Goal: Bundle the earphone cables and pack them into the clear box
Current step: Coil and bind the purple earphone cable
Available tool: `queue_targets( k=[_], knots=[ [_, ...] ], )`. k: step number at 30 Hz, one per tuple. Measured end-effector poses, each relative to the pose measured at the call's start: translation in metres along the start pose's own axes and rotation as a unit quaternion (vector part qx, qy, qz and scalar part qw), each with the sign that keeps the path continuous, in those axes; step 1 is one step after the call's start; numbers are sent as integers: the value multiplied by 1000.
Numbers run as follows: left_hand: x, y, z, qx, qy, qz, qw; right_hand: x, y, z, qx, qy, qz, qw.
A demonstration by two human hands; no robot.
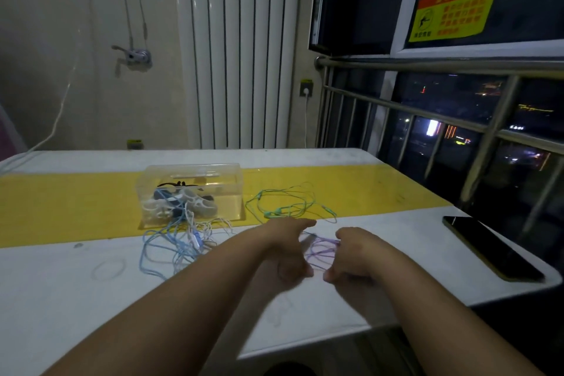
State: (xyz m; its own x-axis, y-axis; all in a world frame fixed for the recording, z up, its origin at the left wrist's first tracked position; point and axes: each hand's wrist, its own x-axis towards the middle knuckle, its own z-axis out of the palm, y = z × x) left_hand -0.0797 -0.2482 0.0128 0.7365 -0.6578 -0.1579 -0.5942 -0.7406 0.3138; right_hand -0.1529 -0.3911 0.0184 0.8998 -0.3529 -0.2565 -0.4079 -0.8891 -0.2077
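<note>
A purple earphone cable point(322, 252) lies in loops between my two hands on the white table. My left hand point(290, 249) grips one side of the loops and my right hand point(352, 255) grips the other side, fingers curled. A green earphone cable point(290, 203) lies loose just beyond my hands on the yellow strip. A tangle of blue and white earphone cables point(180, 241) lies to the left, in front of the clear box point(190, 197). The box holds several bundled cables.
A black phone point(491, 246) lies near the table's right edge. A clear band point(109, 268) rests on the table at the left. A metal railing point(442, 113) and window stand to the right, a radiator behind.
</note>
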Motion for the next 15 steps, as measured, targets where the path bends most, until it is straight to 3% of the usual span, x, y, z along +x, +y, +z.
queue_targets(
  k=[5, 10, 15],
  knots=[
    [4, -4, 13, -6, 71, 20, 997, 8, 2, 6, 28, 42, -46, 998],
    [6, -9, 16, -18, 77, -9, 997, 5, -6, 12, 48, 94, -90, 990],
    [1, -16, 18, -2, 163, -1, 987, 6, -11, 10, 152, 177, -123, 965]
  ],
)
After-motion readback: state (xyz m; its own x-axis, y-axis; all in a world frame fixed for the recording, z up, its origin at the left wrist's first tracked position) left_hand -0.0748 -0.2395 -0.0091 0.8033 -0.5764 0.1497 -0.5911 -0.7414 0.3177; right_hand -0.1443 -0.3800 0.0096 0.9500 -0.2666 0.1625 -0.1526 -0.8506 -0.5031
